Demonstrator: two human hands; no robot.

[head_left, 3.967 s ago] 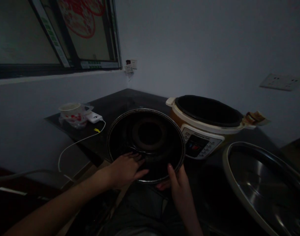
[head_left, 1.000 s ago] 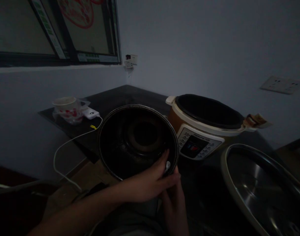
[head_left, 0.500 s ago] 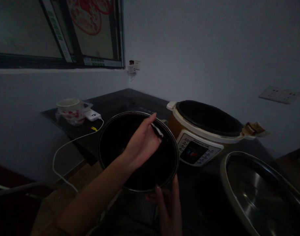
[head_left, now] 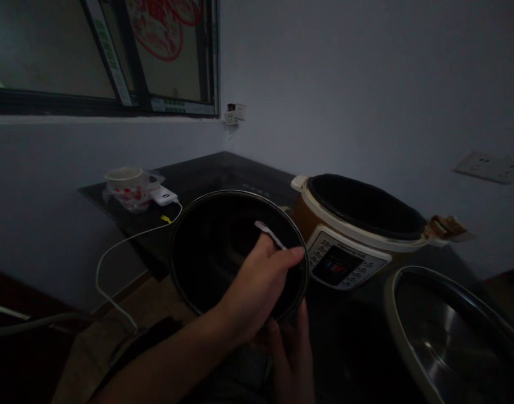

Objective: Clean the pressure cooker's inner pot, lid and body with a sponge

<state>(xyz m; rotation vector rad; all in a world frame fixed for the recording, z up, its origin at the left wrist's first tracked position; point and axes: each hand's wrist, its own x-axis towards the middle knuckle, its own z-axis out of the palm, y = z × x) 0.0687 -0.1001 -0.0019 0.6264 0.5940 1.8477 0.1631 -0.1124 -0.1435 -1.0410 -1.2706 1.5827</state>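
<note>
A dark round inner pot point(head_left: 210, 241) with a thin metal rim is held tilted, its mouth facing me. My left hand point(head_left: 257, 280) reaches into it, closed around a thin white piece point(head_left: 270, 233) that looks like folded cloth or paper. The thumb lies along the right inner wall. My right hand point(head_left: 291, 350) grips the pot at its lower right rim, with two fingers showing and the rest hidden underneath. Just right of the pot stands an electric pressure cooker point(head_left: 345, 255), uncovered, with a white control panel.
A round lid point(head_left: 442, 331) lies at the lower right. On the dark tabletop point(head_left: 215, 168) at left are a bowl in a plastic bag point(head_left: 128, 188) and a white power bank point(head_left: 163, 195) with a trailing white cable point(head_left: 97, 269). Brown crumpled material point(head_left: 446, 227) sits on the cooker's right handle.
My left hand has moved lower and rotated inside the pot, its thumb swinging from the upper rim to the right wall. The view has shifted slightly left. My right hand keeps its hold.
</note>
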